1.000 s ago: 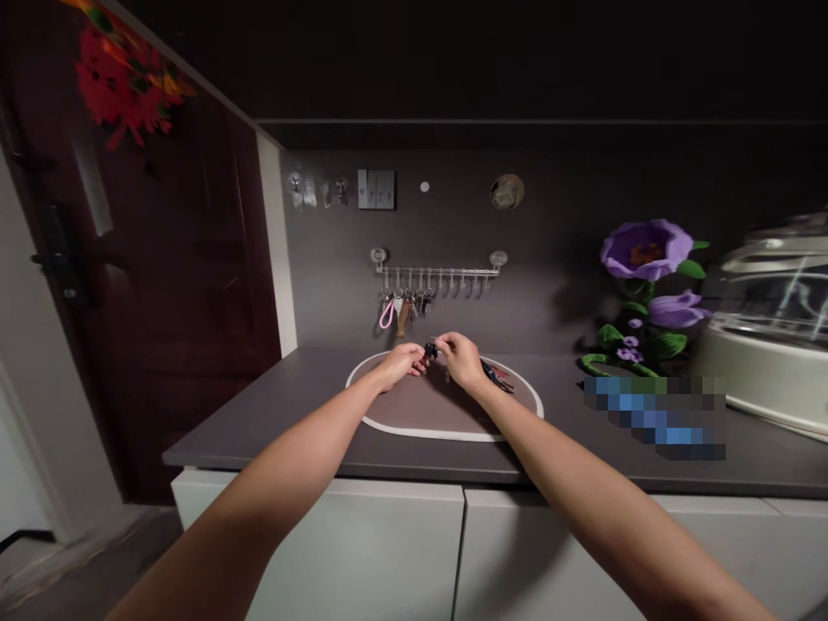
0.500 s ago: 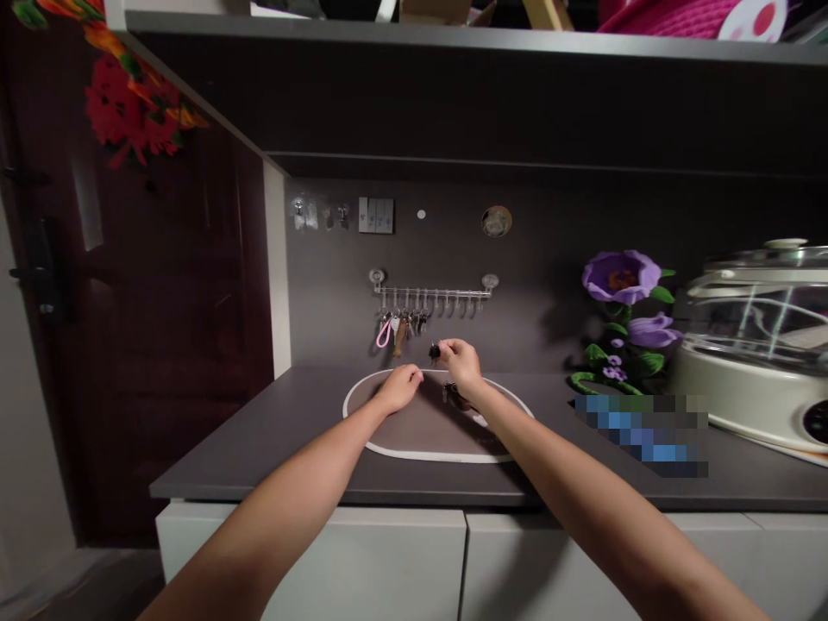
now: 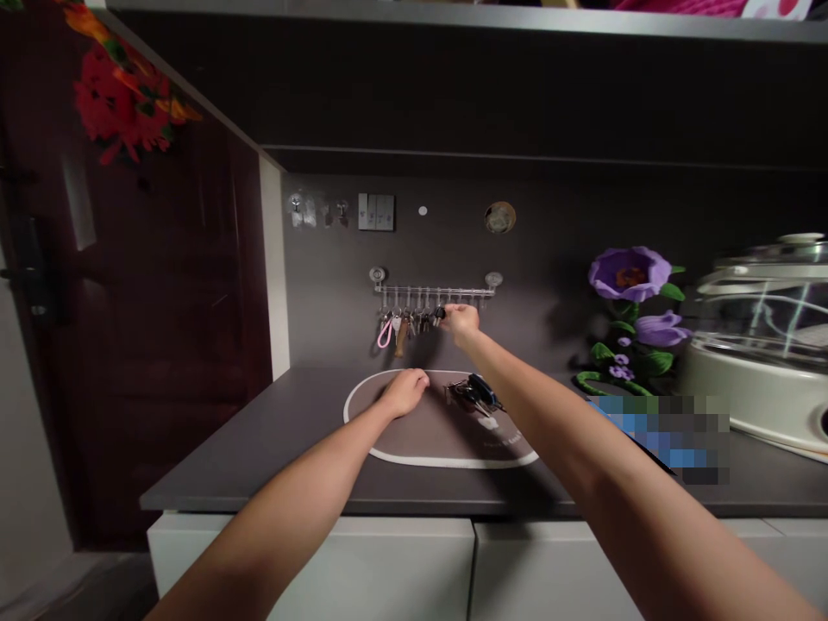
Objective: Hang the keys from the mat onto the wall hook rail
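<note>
Our right hand (image 3: 463, 323) has risen, pinching black keys (image 3: 440, 312) beside hung keys (image 3: 401, 339); our left hand (image 3: 407, 392) rests relaxed, mat (image 3: 446, 444) beneath.

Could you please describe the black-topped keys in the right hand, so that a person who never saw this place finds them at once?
On the wall above the grey counter runs a clear rail with hooks. Other keys hang from its left half; just right of them are the black-topped keys, set apart because only they are pinched by the right hand.
</note>
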Tool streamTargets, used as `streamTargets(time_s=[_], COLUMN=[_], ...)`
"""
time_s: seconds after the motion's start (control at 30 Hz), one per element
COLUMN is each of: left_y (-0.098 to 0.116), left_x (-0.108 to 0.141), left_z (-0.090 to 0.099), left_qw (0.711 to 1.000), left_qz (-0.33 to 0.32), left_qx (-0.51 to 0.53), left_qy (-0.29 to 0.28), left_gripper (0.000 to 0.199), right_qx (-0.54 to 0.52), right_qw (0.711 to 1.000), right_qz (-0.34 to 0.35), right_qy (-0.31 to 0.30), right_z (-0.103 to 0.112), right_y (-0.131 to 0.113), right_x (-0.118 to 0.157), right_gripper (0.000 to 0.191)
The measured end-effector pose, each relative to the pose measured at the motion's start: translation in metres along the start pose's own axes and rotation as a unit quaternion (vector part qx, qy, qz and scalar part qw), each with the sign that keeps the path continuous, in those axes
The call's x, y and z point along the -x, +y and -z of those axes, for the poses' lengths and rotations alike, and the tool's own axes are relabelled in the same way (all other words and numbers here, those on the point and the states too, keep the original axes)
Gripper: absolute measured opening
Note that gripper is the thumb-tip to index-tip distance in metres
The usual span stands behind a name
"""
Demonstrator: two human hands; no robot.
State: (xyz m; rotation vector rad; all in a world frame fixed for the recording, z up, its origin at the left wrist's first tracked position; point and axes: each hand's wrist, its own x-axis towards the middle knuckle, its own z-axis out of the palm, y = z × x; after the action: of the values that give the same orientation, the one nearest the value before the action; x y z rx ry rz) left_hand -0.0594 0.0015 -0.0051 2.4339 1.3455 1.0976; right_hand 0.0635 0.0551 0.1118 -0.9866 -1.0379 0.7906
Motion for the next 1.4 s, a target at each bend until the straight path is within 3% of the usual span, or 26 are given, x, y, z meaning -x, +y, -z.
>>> streamTargets(time_s=[0.27, 0.57, 1.03, 1.4], left_y=[-0.006, -0.009, -0.002, -0.002], left_x=[-0.003, -0.004, 0.0, 0.002], left_z=[-0.004, -0.004, 0.0, 0.003], left_qw=[1.0, 1.0, 0.999, 0.999], left_qz=[0.006, 0.011, 0.029, 0.023], left_qx=[0.005, -0.006, 0.023, -0.009], left_qy=[-0.008, -0.009, -0.015, -0.021], left_gripper=[0.028, 0.027, 0.026, 0.019], right_qx=[-0.005, -0.015, 0.021, 0.058], right_qw=[0.999, 0.998, 0.999, 0.994], right_qz=[-0.034, -0.056, -0.035, -0.056], right_qy=[0.015, 0.003, -0.019, -0.077], right_z=[-0.01, -0.014, -0.007, 0.002], right_y=[0.006, 0.015, 0.021, 0.016], right_x=[-0.016, -0.015, -0.012, -0.01], right_gripper=[0.007, 0.006, 0.012, 0.01])
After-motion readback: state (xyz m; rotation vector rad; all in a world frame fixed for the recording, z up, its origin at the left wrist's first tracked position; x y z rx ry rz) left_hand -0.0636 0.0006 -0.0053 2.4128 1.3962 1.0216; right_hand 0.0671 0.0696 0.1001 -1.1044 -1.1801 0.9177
